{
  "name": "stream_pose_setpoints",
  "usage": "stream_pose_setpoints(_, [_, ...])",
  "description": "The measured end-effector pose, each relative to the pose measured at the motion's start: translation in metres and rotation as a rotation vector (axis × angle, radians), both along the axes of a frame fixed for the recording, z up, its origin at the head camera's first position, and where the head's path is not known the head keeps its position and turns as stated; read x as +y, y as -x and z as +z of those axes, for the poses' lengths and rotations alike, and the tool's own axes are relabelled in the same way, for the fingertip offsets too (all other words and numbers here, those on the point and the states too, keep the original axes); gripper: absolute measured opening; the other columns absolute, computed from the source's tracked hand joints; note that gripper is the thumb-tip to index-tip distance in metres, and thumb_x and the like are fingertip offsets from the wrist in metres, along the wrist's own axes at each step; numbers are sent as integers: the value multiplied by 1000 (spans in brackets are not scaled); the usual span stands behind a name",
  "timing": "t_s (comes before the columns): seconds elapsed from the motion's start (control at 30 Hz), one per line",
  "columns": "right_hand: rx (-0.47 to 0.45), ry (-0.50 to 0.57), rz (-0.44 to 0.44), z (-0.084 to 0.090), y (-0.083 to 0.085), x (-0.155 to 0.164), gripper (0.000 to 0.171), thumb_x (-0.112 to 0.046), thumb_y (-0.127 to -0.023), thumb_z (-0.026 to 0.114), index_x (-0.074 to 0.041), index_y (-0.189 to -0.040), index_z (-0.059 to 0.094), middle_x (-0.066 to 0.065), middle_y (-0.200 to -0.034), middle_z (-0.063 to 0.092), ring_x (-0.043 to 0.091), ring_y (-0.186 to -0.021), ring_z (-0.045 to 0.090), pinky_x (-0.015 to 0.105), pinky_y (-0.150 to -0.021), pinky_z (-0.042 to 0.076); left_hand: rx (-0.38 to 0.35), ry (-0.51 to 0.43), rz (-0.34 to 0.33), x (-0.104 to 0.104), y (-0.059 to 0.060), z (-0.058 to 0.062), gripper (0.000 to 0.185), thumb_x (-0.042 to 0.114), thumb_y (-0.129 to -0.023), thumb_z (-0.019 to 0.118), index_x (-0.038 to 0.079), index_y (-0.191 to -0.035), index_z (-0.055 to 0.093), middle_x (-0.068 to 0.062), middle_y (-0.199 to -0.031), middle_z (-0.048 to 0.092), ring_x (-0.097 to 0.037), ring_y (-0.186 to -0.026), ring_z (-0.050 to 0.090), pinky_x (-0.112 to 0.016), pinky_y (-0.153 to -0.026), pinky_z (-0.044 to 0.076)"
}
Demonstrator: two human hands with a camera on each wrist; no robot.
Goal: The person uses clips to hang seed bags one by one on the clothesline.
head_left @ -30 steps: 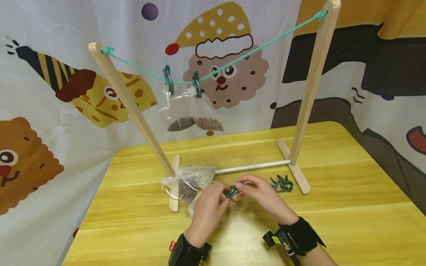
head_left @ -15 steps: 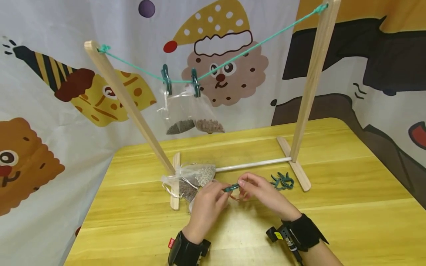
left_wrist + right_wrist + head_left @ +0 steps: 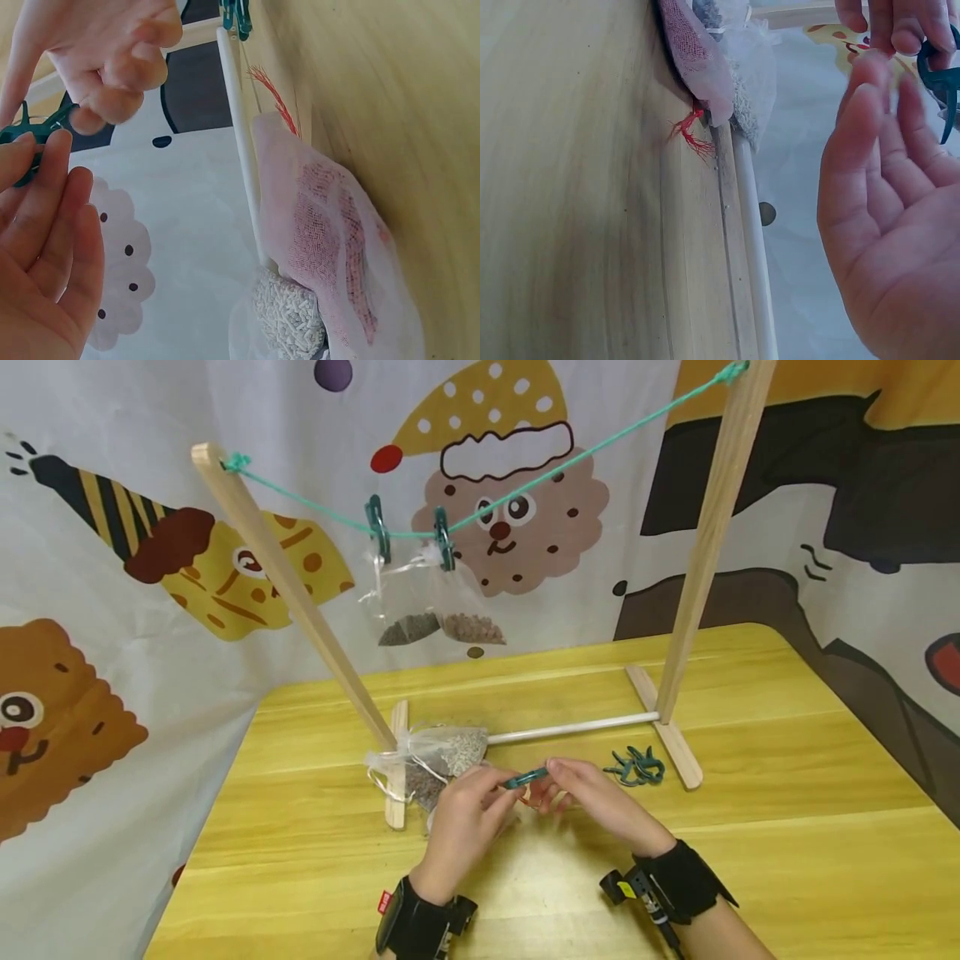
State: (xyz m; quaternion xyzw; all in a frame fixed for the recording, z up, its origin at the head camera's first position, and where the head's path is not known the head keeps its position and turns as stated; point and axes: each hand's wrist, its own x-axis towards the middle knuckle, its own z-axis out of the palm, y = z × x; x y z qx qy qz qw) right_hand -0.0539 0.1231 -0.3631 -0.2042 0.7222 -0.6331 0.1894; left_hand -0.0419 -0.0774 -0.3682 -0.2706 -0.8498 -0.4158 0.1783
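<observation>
A dark green spring clip (image 3: 527,778) is held between my two hands, over the front of the wooden frame. My left hand (image 3: 467,817) pinches it between thumb and fingertips, which the left wrist view shows up close. At its other end my right hand (image 3: 611,806) has thumb and index finger on the clip's handles; the remaining fingers are loosely bent. In the right wrist view a handle points toward the right palm, and the right thumb is out of frame. Below the hands lies a pink mesh pouch (image 3: 322,225) with a red tassel (image 3: 276,99).
Several more green clips (image 3: 637,767) lie in a heap near the frame's right foot (image 3: 681,756). Other sheer pouches (image 3: 461,750) of granules rest by the left foot. Two filled bags (image 3: 472,618) hang clipped from the green cord (image 3: 600,447). A white rod (image 3: 573,727) joins the feet.
The clip has turned between my fingers and now slants up to the right, with more of its length showing. My right hand has shifted slightly right. The hanging bags stay put.
</observation>
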Motion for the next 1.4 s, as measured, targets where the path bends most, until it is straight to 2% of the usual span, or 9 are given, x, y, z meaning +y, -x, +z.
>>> stream_pose_setpoints(0.13, [27,-13,14,-5,1,1,47,-34,-99,24,3,-90,53,26,-79,54,30,-68,55,45,-60,48,-30,-9,-15,-1,0,1,11,22,-82,64,15,-90,67,9,-83,60,-2,-75,55,-10,-63,46])
stream_pose_setpoints(0.23, [23,-34,11,-7,2,1,51,-38,-98,26,5,-85,50,24,-73,50,24,-59,50,38,-55,47,-22,-1,-19,-2,1,1,11,22,-82,64,14,-90,67,8,-83,61,-3,-74,56,-10,-63,46])
stream_pose_setpoints(0.33, [15,-57,-2,-6,2,0,49,-36,-98,27,5,-82,50,23,-70,48,22,-55,47,33,-53,45,-20,7,-21,-3,2,1,11,23,-83,64,15,-90,67,7,-84,62,-2,-74,56,-10,-63,46])
stream_pose_setpoints(0.43, [26,-54,0,-4,1,0,46,-34,-98,29,2,-81,51,21,-69,48,22,-55,47,33,-53,45,-25,6,-22,-4,3,1,12,24,-83,63,16,-91,67,8,-85,62,-1,-74,57,-11,-63,46])
stream_pose_setpoints(0.6, [58,-15,67,-10,1,4,42,-31,-99,28,1,-86,52,16,-72,51,23,-60,50,37,-57,46,-17,18,-10,-7,3,2,12,24,-83,64,19,-93,68,10,-85,63,0,-73,55,-12,-62,46])
stream_pose_setpoints(0.83, [41,17,126,-10,2,7,37,-21,-100,26,4,-94,53,24,-79,53,29,-67,53,40,-60,48,33,20,-14,-11,7,2,12,19,-81,65,18,-93,69,9,-85,65,-1,-73,56,-13,-62,45])
stream_pose_setpoints(1.1, [112,-15,70,-10,2,4,35,-24,-99,30,-4,-82,53,16,-66,50,20,-55,49,32,-53,46,-22,25,-27,-12,7,1,14,25,-83,63,17,-93,69,9,-86,65,2,-73,57,-11,-62,45])
stream_pose_setpoints(1.4, [111,20,79,-12,3,4,35,-26,-98,34,-1,-81,51,12,-64,47,17,-55,47,32,-49,46,-7,34,-15,-12,7,-1,13,23,-82,65,16,-91,70,8,-84,66,0,-72,58,-11,-63,46])
